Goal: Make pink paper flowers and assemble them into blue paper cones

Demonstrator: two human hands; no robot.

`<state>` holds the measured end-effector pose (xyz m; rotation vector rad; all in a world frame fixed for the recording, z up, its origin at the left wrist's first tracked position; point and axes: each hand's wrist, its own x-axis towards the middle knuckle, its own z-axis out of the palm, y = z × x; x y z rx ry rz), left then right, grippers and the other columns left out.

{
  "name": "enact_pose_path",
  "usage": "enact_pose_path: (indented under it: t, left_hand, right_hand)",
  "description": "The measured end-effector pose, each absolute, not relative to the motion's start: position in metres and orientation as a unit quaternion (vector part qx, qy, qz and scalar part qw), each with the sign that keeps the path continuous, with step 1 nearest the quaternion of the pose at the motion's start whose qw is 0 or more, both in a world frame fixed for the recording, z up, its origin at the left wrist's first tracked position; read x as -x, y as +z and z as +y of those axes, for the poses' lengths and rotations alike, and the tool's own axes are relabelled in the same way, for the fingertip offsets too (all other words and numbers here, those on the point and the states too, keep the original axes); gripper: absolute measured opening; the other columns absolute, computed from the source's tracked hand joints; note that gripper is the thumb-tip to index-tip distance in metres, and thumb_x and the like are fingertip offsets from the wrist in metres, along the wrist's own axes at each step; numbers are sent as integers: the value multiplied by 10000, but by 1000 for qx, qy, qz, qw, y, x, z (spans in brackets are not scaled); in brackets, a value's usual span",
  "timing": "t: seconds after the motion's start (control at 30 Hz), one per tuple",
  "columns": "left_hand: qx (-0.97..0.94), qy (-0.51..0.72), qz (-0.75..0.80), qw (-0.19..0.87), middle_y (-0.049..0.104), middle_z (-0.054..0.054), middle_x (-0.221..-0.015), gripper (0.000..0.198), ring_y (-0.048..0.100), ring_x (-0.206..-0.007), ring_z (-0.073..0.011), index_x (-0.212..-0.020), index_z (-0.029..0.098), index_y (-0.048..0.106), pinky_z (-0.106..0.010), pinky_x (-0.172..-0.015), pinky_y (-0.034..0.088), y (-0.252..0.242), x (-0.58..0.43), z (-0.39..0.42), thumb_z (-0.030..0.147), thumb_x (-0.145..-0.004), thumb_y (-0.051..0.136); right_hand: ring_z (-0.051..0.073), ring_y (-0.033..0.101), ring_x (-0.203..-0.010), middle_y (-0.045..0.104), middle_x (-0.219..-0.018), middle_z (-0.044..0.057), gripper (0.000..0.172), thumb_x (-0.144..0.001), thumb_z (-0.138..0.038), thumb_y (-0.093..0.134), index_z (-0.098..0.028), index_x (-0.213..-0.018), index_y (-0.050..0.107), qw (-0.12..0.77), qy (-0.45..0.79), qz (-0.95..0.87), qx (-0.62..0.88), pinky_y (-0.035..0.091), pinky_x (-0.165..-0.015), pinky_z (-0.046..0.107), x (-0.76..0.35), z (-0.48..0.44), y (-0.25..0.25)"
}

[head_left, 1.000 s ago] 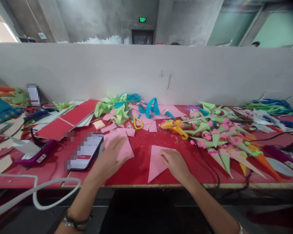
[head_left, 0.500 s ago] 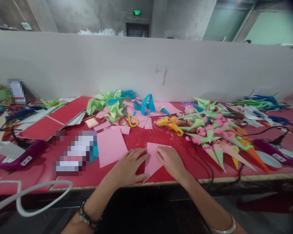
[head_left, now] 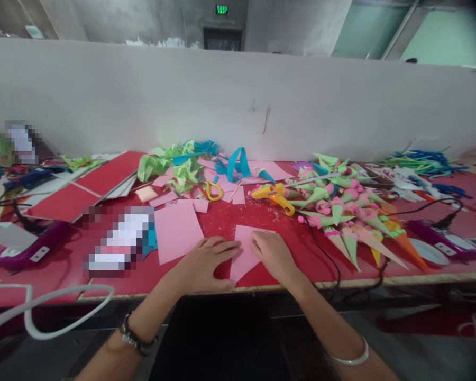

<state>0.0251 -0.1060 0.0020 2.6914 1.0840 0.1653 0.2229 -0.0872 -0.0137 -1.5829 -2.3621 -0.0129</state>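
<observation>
Lower centre of frame, pink triangle (head_left: pixel 244 253) lies by the desk (head_left: pixel 222 219) front edge. Left hand (head_left: pixel 206 264) and right hand (head_left: pixel 273 256) press it, fingers flat, loosely spread, gripping nothing. Even pressure should stop it sliding.

Green sign (head_left: pixel 222 9) — lettering unreadable

L hand (head_left: pixel 204 264) off pink sheet (head_left: pixel 177 232), now at left edge of pink triangle (head_left: pixel 244 255), opposite R hand (head_left: pixel 273 255).
</observation>
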Motion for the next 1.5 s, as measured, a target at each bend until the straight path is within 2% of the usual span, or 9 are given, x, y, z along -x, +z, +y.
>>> enact_pose_path:
  t: [0.1, 0.2, 0.37, 0.5, 0.7, 1.17, 1.3, 1.4, 1.5]
  left_hand:
    - [-921, 47, 364, 133, 296, 40, -1374, 725, 273, -1205, -264, -1310, 347, 226, -421, -980, 205, 1, -22, -103, 612, -678, 461]
    - [-920, 50, 362, 140, 284, 31, -1380, 738, 258, -1219, -264, -1314, 341, 217, -425, -982, 201, 1, -21, -103, 638, -676, 438]
    - [-922, 57, 356, 142, 279, 22, -1383, 747, 239, -1234, -255, -1317, 317, 224, -416, -996, 184, -1, -21, -102, 648, -677, 425]
    - [-922, 55, 356, 142, 259, 35, -1390, 741, 217, -1246, -246, -1317, 319, 220, -410, -1007, 169, -2, -21, -101, 645, -682, 420]
    - [-919, 26, 362, 154, 239, 31, -1397, 788, 204, -1250, -274, -1321, 320, 210, -437, -1004, 166, 0, -22, -100, 683, -652, 413]
    - [-925, 35, 353, 138, 242, 32, -1397, 759, 202, -1249, -259, -1323, 314, 207, -410, -1009, 169, 1, -21, -99, 663, -677, 400]
    - [-925, 70, 353, 123, 328, -2, -1359, 711, 276, -1221, -245, -1291, 287, 303, -413, -1022, 136, 3, -26, -107, 604, -676, 467]
    - [-921, 111, 359, 105, 439, -33, -1277, 718, 354, -1174, -232, -1254, 256, 362, -436, -1036, 80, 6, -34, -119, 605, -643, 507]
    - [-910, 128, 384, 93, 522, -49, -1177, 682, 441, -1088, -215, -1206, 212, 407, -405, -1022, 169, 8, -40, -132, 508, -624, 604]
  right_hand:
    - [171, 520, -726, 584, -745, 45, 118, -818, -182, 426, -162, -794, 540, 155, -39, -826, 540, 341, -661, 285, -224, -90, -12]
    - [195, 493, -876, 563, -900, 78, 170, -816, -179, 430, -180, -918, 566, 196, -69, -850, 484, 344, -804, 350, -227, -103, -8]
    - [176, 436, -1027, 523, -1033, 35, 230, -812, -225, 458, -291, -990, 587, 190, 35, -923, 333, 270, -948, 401, -236, -139, -1]
    - [202, 411, -1061, 512, -1094, 50, 310, -823, -334, 445, -325, -1125, 517, 155, 47, -928, 335, 281, -943, 437, -241, -150, -3]
    - [207, 444, -1018, 536, -1071, 62, 260, -807, -357, 462, -284, -1007, 612, 175, 21, -909, 379, 330, -915, 411, -257, -137, -4]
    - [244, 506, -973, 565, -1030, 106, 295, -809, -313, 426, -178, -986, 620, 187, -114, -821, 527, 387, -879, 427, -316, -104, -15]
    - [222, 445, -1095, 510, -1163, 100, 403, -810, -287, 417, -193, -1201, 453, 226, -48, -847, 479, 368, -925, 404, -290, -114, -10]
    - [214, 406, -1151, 440, -1263, 85, 490, -774, -387, 486, -237, -1235, 411, 160, 37, -898, 409, 390, -911, 369, -267, -128, -10]
    - [235, 407, -1149, 457, -1250, 100, 541, -753, -414, 513, -228, -1247, 394, 145, 39, -899, 411, 316, -951, 456, -252, -139, -14]
